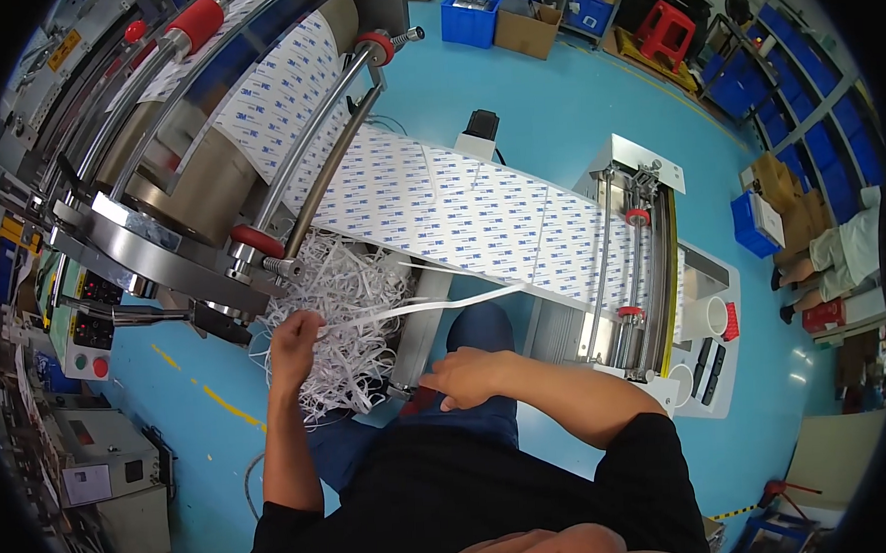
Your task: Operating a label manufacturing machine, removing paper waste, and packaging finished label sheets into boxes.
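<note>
My left hand [292,346] is closed, its fingers pinching one end of a narrow white paper strip [454,302]. From there the strip stretches right to the near edge of a wide printed liner web [460,216], white with rows of blue marks. A tangled heap of shredded white strips [342,357] lies below and beside this hand. Above my knee, my right hand [470,377] hangs with its fingers loosely apart and nothing visible in them. The web runs from a large roller machine [172,180] at left to a smaller roller unit [642,256] at right.
A grey metal beam [421,328] stands between the scrap heap and my leg. Right of the roller unit is a light tray [714,382] with white rolls. Blue bins [471,13], a red stool [666,32] and another person [842,251] are farther off.
</note>
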The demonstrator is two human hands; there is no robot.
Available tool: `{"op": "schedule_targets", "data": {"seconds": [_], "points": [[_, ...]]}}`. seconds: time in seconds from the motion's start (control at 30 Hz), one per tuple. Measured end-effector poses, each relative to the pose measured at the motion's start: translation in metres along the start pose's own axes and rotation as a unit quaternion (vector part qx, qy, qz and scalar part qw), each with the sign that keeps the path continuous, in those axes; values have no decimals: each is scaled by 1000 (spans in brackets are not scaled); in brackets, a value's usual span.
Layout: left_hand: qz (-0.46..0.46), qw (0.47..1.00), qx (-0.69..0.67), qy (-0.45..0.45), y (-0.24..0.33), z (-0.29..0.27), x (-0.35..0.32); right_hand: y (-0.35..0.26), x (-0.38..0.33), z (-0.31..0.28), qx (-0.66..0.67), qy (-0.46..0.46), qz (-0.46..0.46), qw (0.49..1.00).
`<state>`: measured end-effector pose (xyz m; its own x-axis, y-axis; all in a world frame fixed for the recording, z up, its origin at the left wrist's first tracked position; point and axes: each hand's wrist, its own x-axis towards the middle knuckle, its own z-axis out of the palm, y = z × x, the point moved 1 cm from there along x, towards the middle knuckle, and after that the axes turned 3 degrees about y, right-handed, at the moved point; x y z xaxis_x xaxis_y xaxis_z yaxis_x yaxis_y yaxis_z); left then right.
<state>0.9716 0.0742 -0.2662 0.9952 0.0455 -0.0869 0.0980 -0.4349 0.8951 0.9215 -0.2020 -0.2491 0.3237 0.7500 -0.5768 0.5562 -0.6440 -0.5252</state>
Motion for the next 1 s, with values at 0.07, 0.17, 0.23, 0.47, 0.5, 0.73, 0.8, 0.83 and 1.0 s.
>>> {"op": "schedule_targets", "data": {"seconds": [0.07,0.17,0.23,0.47,0.5,0.73,0.8,0.83,1.0], "points": [[-16,998,-53,20,-31,-15,-5,-4,0,-2,-3,-19,1,1000],[-36,995,-91,25,-35,-26,-9,-3,0,-5,3,-18,-2,1000],[-29,995,-89,30,-35,-28,-9,-5,0,-6,0,-20,-2,1000],[29,996,-23,79,-30,-28,-11,-7,-3,-5,-5,34,-14,999],[29,996,-23,79,-29,-29,-12,-9,-4,-8,-4,34,-14,999],[72,993,-8,95,-27,-31,-19,-14,-8,-13,-6,-33,0,999],[81,991,2,102,-28,-30,-20,-14,-8,-12,-7,-32,-3,999],[81,990,-1,111,-30,-30,-20,-15,-8,-12,-9,-29,-4,1000],[79,988,32,129,-26,-32,-20,-13,-8,-10,-12,-22,-7,1000]]}}
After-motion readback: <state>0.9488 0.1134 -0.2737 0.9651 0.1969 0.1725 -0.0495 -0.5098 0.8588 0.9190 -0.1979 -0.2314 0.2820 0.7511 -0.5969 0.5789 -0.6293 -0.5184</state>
